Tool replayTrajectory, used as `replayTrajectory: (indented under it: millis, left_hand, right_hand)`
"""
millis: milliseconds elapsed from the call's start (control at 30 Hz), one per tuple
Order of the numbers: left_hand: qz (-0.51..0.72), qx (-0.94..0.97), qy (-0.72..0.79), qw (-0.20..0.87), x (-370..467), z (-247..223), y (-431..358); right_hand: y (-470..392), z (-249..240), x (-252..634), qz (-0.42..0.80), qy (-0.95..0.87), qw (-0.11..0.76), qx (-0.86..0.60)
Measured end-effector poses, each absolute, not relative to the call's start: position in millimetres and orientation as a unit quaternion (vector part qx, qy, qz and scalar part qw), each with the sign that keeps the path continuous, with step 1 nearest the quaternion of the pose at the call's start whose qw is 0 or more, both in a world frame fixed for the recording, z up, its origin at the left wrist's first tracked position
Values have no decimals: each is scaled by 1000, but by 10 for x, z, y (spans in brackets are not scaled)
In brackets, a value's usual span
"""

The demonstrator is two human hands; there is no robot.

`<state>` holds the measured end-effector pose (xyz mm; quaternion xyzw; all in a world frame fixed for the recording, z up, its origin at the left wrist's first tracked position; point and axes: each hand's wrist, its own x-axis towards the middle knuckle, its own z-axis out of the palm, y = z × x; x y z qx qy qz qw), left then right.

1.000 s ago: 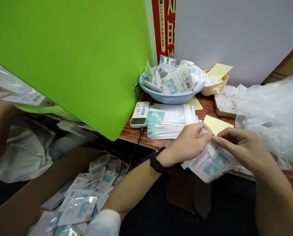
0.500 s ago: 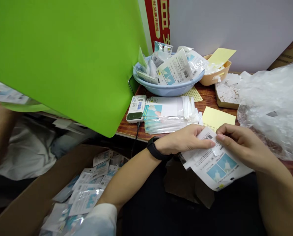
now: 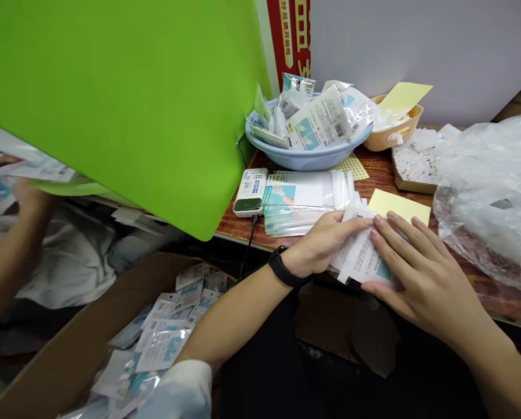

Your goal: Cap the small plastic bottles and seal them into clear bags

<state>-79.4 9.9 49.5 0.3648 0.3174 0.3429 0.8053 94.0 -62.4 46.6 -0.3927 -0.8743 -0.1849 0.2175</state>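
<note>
My left hand (image 3: pixel 325 247), with a black band at the wrist, grips the upper left edge of a white printed packet (image 3: pixel 361 260), thumb on top. My right hand (image 3: pixel 417 270) lies flat across the packet, its fingers stretched out and hiding most of it. Blue picture print shows under the right palm. Just behind my left hand is a stack of clear sleeves with printed cards (image 3: pixel 304 198). A yellow sticker sheet (image 3: pixel 400 205) lies past my right fingertips.
A blue basin (image 3: pixel 312 158) of filled packets stands behind, beside an orange basket (image 3: pixel 406 131). At right lies a large clear plastic bag (image 3: pixel 491 198). A green panel (image 3: pixel 155 116) rises at left. Below is a cardboard box (image 3: pixel 63 343) of packets. Another person's hand (image 3: pixel 31 198) shows far left.
My right hand has gone from pinching the packet's edge to lying flat over it. The packet has moved up nearer the table. The other person's hand has shifted right.
</note>
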Motion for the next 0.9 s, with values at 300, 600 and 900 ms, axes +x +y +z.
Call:
replayTrajectory:
  millis: [300,600,900]
  left_hand:
    - [366,375,328,786,-844,452,106]
    - [415,378,329,759,-961,456,249]
    - [386,356,316,790,-901,466,178]
  right_hand:
    - [-686,391,882,-192,-877,250,-363]
    - [-673,265,897,-194,-877,296,-326]
    - [-645,236,1075,-136,-817,446,-339]
